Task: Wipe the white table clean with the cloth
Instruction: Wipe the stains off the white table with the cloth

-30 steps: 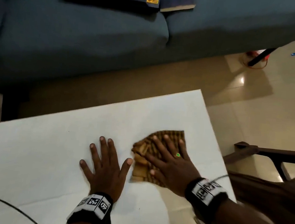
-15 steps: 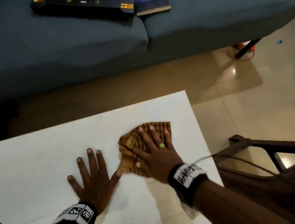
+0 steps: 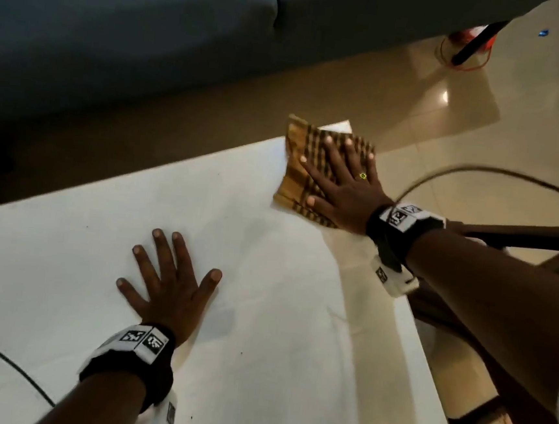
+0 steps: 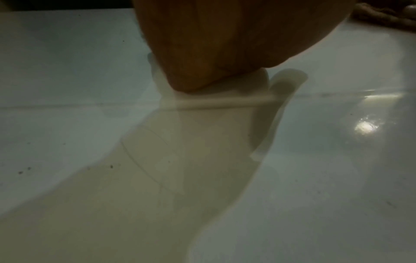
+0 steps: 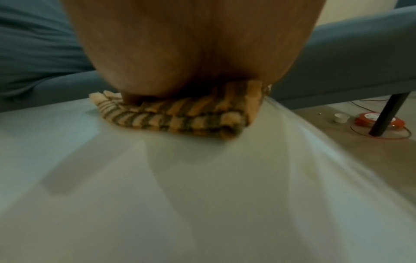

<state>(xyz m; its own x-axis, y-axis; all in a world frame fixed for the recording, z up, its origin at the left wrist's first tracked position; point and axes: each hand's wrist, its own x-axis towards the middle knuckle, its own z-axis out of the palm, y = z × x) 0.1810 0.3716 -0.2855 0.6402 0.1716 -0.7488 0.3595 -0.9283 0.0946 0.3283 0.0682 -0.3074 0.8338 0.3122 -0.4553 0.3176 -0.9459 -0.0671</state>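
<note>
At the table's (image 3: 262,311) far right corner, your right hand (image 3: 344,190) presses the folded cloth (image 3: 299,146) flat, fingers spread straight. Keep your palm's weight even so the overhanging edge doesn't slip off. Your left hand (image 3: 170,286) braces flat, fingers splayed; dark specks near it want wiping.

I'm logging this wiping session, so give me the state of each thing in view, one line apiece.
cloth: folded, flat at the table's far right corner, one edge overhanging.
right hand: fingers spread, pressing on the cloth.
left hand: flat on the table, fingers spread, holding nothing.
white table: glossy, dark specks near the front.
sofa: beyond the table, seat in view bare.
</note>
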